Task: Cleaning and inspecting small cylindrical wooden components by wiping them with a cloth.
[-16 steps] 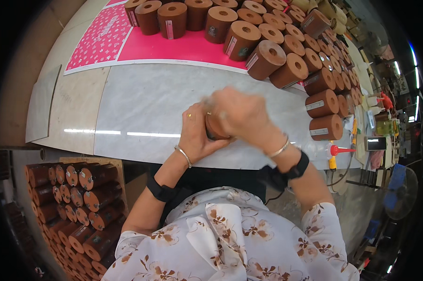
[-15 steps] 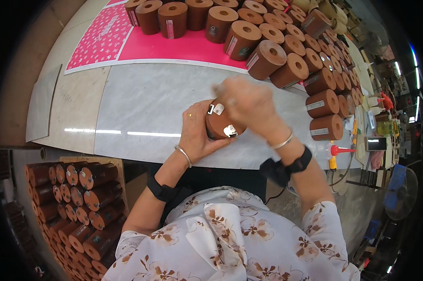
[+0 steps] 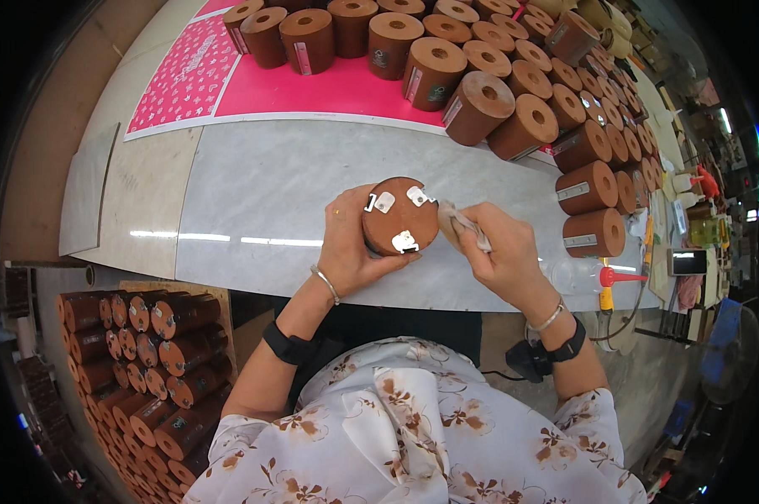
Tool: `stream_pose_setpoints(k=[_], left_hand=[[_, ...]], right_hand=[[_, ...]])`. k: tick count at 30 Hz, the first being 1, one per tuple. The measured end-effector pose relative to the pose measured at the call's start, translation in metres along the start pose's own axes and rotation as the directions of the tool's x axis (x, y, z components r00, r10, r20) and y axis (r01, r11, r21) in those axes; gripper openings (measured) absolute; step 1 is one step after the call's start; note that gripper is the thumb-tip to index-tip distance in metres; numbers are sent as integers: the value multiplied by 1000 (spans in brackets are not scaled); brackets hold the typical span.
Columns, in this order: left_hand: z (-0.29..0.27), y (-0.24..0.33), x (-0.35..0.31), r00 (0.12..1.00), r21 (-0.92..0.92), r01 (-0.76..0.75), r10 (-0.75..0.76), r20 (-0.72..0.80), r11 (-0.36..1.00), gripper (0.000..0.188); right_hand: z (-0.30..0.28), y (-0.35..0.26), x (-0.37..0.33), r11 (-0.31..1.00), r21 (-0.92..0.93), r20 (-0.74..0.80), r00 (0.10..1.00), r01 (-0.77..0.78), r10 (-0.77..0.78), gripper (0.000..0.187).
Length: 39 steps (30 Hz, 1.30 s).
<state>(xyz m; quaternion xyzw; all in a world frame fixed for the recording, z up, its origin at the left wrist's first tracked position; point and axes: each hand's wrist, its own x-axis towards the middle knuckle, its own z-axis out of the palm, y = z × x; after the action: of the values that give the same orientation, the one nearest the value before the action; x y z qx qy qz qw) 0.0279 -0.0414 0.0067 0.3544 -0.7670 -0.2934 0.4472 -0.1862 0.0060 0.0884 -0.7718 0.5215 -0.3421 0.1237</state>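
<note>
The brown cylinder (image 3: 400,216) shows a flat round end bearing three small silver metal tabs, and is held over the grey table (image 3: 262,202) near its front edge. The left hand (image 3: 350,244) is wrapped around its side; the right hand (image 3: 497,252) pinches a folded cloth (image 3: 463,225) just beside it. Bare tabletop lies leftward; rows of brown cylinders (image 3: 514,92) crowd the far and right sides

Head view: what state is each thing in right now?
Brown cylinder: held in left hand, metal-tabbed end up.
Cloth: pinched in right hand, beside the cylinder.
Squeeze bottle: lying on its side.
Cylinders on table: lying in rows.
</note>
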Motion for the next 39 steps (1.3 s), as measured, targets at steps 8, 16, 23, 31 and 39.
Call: stream_pose_setpoints(k=[8, 16, 23, 31, 39], left_hand=[[5, -9, -10, 990, -116, 134, -127, 62, 984, 88], [8, -9, -10, 971, -132, 223, -208, 119, 966, 92], [-7, -3, -28, 993, 271, 115, -121, 4, 956, 94], [-9, 23, -26, 888, -138, 460, -453, 80, 877, 95], [-158, 82, -65, 609, -377, 671, -765, -210, 638, 75]], right_hand=[[15, -11, -2, 997, 80, -148, 989, -7, 19, 10], [11, 37, -53, 965, 217, -75, 983, -145, 165, 10], [28, 58, -74, 971, 111, -145, 964, -210, 225, 10], [28, 96, -108, 918, 236, -122, 928, -318, 353, 16], [27, 97, -102, 911, 201, -70, 923, -359, 379, 18]])
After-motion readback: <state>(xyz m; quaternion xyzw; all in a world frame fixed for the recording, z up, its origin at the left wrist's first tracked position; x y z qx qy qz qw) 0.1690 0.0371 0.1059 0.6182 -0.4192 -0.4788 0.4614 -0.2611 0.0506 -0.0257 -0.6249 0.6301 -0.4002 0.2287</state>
